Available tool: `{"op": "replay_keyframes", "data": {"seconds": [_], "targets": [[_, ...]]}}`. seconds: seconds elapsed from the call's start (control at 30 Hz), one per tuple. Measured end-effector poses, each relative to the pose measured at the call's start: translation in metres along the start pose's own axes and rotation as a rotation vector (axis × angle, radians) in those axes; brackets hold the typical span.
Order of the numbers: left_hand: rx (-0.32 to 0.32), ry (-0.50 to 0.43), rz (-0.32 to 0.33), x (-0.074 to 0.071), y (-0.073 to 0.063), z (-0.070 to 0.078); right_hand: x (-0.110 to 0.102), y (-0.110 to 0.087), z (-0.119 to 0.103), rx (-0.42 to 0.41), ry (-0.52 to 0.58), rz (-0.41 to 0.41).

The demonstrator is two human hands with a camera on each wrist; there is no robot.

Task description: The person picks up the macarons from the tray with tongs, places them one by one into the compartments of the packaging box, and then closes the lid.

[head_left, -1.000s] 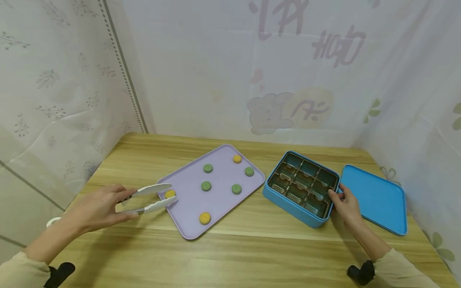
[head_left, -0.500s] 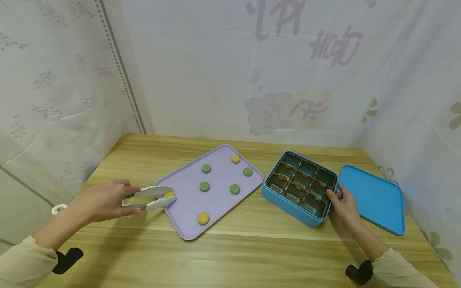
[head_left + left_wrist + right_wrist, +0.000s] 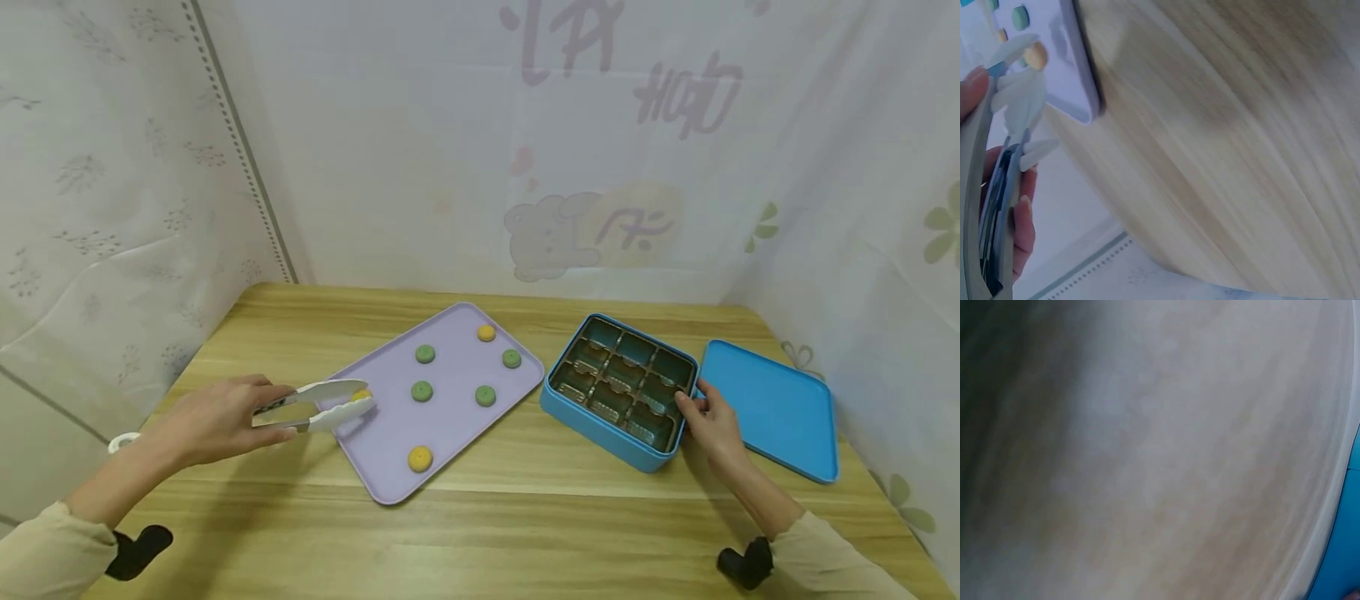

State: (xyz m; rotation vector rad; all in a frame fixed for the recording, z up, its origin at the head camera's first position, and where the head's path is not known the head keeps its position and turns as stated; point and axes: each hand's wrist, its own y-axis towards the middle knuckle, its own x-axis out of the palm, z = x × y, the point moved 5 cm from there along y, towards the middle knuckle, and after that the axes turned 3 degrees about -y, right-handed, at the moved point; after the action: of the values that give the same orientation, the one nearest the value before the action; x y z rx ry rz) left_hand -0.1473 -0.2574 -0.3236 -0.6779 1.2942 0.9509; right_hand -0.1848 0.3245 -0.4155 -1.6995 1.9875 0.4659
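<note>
My left hand (image 3: 225, 421) grips silver tongs (image 3: 341, 414) with white tips, reaching in over the left end of the lilac tray (image 3: 393, 442). Between the tips sits a small round yellow cookie (image 3: 362, 394), partly covered by them; in the left wrist view this cookie (image 3: 1036, 56) overlaps the tray. Several green cookies (image 3: 422, 391) and two more yellow cookies (image 3: 420, 458) lie spread over the tray. On the right, my right hand (image 3: 712, 425) holds the near right rim of a blue box (image 3: 600, 427), thumb over the edge. Its brown insert has several bare compartments.
A flat blue lid (image 3: 776, 412) lies right of the box, beyond the right hand. Tray, box and lid rest on a wooden table (image 3: 480, 542). Patterned cloth (image 3: 420, 150) hangs behind and along both sides. The right wrist view is mostly blurred.
The tongs have closed in on the yellow cookie and carried it slightly right and away from me over the tray. My right hand keeps its hold on the box.
</note>
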Motion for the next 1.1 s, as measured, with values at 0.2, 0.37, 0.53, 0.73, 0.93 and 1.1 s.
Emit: {"op": "replay_keyframes", "data": {"seconds": [0.2,0.37,0.53,0.73,0.93,1.1], "targets": [[0.044,-0.057,0.047,-0.004,0.027,0.023,-0.002,0.001,0.002,0.001,0.006,0.003],[0.111,-0.120,0.074,0.000,0.064,0.052,0.000,0.002,0.003,0.009,0.010,0.000],[0.185,-0.182,0.018,0.013,0.107,0.086,0.003,0.002,0.004,0.032,-0.001,-0.001],[0.297,-0.185,-0.004,0.028,0.145,0.127,0.006,0.000,0.004,0.045,-0.029,-0.010],[0.369,-0.113,-0.023,0.036,0.172,0.155,0.005,-0.001,0.003,0.022,-0.037,-0.011],[0.369,-0.072,-0.077,0.039,0.190,0.168,0.003,0.000,0.005,0.012,-0.028,-0.009]]}}
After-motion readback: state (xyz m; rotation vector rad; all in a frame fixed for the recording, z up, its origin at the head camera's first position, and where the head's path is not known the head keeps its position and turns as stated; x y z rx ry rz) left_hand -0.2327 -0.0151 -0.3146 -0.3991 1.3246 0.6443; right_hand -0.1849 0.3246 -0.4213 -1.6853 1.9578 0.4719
